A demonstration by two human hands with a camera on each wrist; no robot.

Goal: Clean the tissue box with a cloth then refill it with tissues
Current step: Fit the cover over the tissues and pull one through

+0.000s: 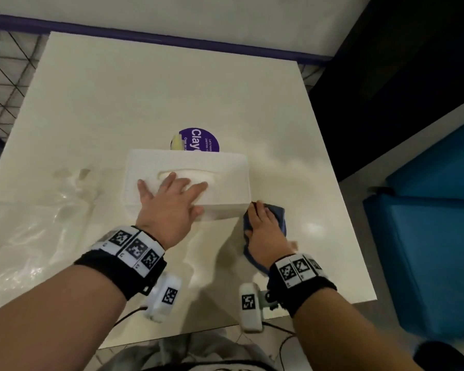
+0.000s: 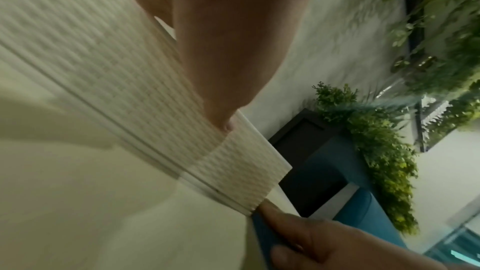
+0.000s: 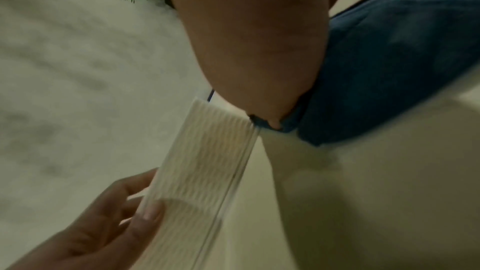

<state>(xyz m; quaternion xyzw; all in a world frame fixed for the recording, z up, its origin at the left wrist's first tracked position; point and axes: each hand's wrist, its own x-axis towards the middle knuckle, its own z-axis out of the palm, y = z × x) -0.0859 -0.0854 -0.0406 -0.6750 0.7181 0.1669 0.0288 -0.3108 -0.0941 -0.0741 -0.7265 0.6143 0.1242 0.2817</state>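
Two hands work mid-desk (image 1: 91,103): our left hand (image 1: 169,207) lies flat atop the tissue box (image 1: 225,178), fingers spread; our right hand (image 1: 263,231) presses the blue cloth (image 1: 279,218) at its near right corner, box length running leftward.

Dim indoor light, soft glare on the table (image 1: 314,226); both wrist views motion-blurred, head view bowed at its edges.

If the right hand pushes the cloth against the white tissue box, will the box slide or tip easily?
The tissue box is low and wide, so tipping seems unlikely. On the glossy table it could slide, and it may be light, but the left hand lies flat on top. The cloth looks soft and would fold.
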